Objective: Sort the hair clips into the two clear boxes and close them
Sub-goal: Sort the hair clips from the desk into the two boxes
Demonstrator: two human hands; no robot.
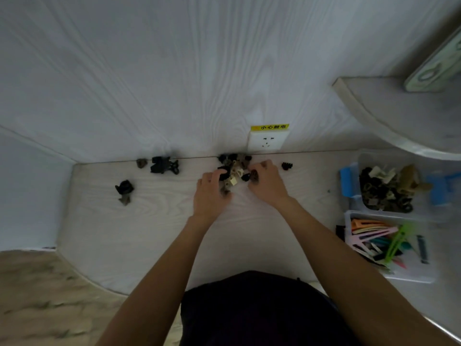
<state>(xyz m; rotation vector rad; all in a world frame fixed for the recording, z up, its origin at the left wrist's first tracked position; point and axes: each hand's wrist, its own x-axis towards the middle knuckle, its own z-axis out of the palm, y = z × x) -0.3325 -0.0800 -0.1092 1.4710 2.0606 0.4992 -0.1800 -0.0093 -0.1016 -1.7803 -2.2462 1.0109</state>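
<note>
Both your hands are at the far edge of the pale wood-grain tabletop [154, 233], set either side of a heap of small black, brown and cream claw hair clips [234, 171] lying against the white wall below a white wall socket [268, 142]. Your left hand [210, 193] has its fingers curled into the left side of the heap, gripping clips. Your right hand [267, 183] has its fingers curled round clips on the heap's right side.

Loose clips lie along the same far edge: a single small black clip [287, 166] just right of your right hand, a larger black claw clip [164, 165] with a small brown clip [141, 163] beside it to the left, and a dark pair [124, 191] nearer the far-left corner.

At the right edge stand two boxes, both open. The farther clear plastic box with blue latches [348, 181] holds dark and cream claw clips. The nearer clear plastic box [349, 217] holds long flat coloured clips.
</note>
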